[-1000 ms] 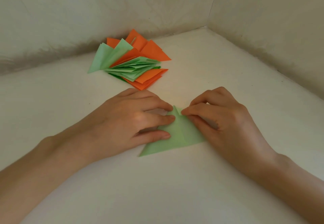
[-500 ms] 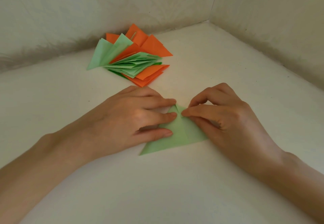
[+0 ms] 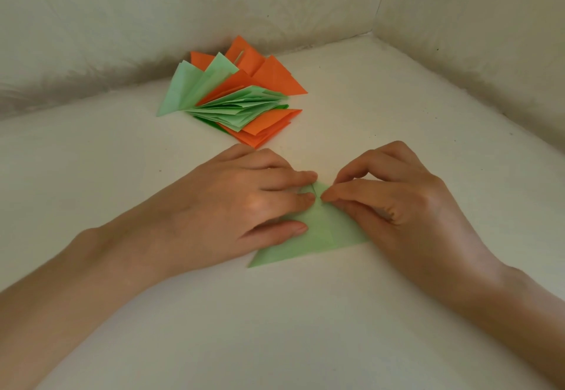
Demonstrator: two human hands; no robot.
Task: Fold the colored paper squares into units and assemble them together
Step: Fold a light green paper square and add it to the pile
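White tabletop (image 3: 305, 328) carries a light-green folded paper triangle (image 3: 321, 237). I see the left hand (image 3: 244, 200) pressing it flat-fingered, the right hand (image 3: 397, 206) pinching its fold.

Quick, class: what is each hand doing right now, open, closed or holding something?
Left hand: open, straight fingers pressing the green paper flat.
Right hand: fingers curled, tip on the paper's fold; pinching or just pressing cannot be told.

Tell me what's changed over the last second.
Nothing clear. The left hand still presses the green paper flat and the right hand still pinches its top fold. The folded pile behind has not moved; only the view shifted slightly.
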